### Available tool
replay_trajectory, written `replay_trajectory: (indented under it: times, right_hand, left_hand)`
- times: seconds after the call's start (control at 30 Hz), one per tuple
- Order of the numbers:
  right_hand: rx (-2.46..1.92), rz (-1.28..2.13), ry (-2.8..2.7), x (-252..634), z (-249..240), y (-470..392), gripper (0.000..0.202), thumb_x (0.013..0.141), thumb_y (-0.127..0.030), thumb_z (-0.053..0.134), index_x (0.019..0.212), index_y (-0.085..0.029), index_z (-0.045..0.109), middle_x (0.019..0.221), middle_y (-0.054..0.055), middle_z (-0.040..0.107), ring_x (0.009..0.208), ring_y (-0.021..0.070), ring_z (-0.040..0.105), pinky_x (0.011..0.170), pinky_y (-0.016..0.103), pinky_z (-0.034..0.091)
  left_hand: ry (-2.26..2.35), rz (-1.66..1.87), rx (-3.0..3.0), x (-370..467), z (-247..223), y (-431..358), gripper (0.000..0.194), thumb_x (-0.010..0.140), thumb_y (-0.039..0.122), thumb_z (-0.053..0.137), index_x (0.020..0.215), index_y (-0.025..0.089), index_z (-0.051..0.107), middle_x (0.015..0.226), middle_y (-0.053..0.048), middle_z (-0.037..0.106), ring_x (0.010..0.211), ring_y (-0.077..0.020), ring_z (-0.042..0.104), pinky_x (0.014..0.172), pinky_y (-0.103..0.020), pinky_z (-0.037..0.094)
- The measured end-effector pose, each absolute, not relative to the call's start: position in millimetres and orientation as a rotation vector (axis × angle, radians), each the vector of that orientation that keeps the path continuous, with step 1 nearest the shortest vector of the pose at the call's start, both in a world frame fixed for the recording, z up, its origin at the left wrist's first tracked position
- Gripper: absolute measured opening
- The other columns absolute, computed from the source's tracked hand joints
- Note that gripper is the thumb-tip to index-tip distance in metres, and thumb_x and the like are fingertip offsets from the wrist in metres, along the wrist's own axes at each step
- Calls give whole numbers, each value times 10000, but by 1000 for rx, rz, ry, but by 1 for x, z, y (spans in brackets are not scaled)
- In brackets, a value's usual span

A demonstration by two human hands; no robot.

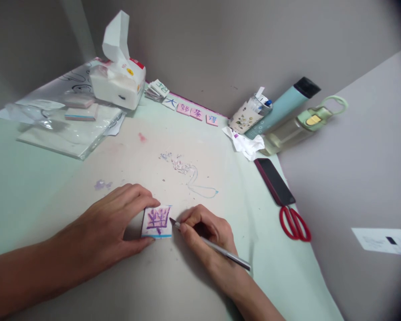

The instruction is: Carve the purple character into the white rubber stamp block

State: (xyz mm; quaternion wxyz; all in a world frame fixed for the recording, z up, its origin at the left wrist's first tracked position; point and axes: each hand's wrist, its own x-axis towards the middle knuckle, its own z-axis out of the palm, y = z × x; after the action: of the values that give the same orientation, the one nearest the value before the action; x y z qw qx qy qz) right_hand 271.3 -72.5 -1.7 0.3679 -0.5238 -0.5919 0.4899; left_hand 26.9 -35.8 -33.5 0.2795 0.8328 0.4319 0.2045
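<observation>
While my left hand (115, 218) pinches the block (157, 220), my right hand (217, 228) has the knife (234, 257) pinched slantwise, tip at the block's right edge.

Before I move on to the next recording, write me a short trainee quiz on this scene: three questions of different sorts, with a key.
1. Which hand holds the knife?
2. True or false: the left hand holds the small block with purple marks.
3. Fill in the blank: the scissors with red handles lie nearest the ____.

Key:
1. The right hand.
2. True.
3. phone.
</observation>
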Motion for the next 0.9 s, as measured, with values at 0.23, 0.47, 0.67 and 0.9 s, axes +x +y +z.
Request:
replay_trajectory:
  times: [0.23,0.47,0.67,0.9]
  right_hand:
    - [-1366,1299,-1544,273,2,-72,198,955,-240,638,771,-218,567,857,27,660,747,158,545,673,298,419]
    - [-1380,1282,-1586,274,5,-72,209,949,-248,641,754,-219,571,831,24,659,737,158,556,662,293,423]
    - [-1386,1280,-1615,275,5,-73,195,956,-232,638,769,-214,585,832,17,644,728,151,540,646,288,406]
    - [-1388,1314,-1625,277,6,-76,195,964,-236,626,775,-215,584,844,17,640,733,153,530,650,294,394]
  left_hand:
    - [1141,546,2248,26,-34,-35,351,907,354,685,1254,328,633,1266,-5,680,1181,-281,641,982,-362,496]
    - [1156,536,2245,27,-32,-36,333,929,374,650,1258,327,637,1274,-14,683,1189,-285,639,987,-369,498]
    - [1156,542,2238,27,-34,-36,336,923,369,659,1255,322,636,1271,-8,681,1189,-286,629,992,-359,479]
    - [1124,560,2232,26,-32,-35,348,918,343,679,1261,329,619,1271,-1,665,1191,-266,621,981,-347,482]
